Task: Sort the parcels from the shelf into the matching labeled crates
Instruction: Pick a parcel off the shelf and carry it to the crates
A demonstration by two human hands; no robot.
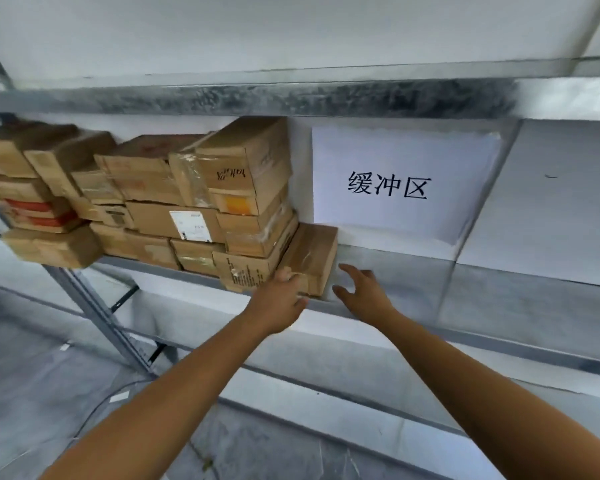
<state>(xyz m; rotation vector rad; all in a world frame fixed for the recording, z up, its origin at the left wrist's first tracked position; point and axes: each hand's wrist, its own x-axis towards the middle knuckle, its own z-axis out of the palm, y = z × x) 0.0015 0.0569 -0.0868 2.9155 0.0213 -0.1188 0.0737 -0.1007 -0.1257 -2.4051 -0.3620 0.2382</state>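
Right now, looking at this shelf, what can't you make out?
Head view:
Crates: none in frame.
Print on the white label: too small and blurred.
Leftmost parcels: motion-blurred, cut by the left edge.
The end parcel's front corner: covered by the left hand gripping it.

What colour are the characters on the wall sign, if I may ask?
Black, on the white sign, seen in the head view.

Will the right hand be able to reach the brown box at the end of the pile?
Probably yes. The right hand is open just beside the flat brown cardboard box, with only bare metal shelf between them. The left hand grips the box's near corner.
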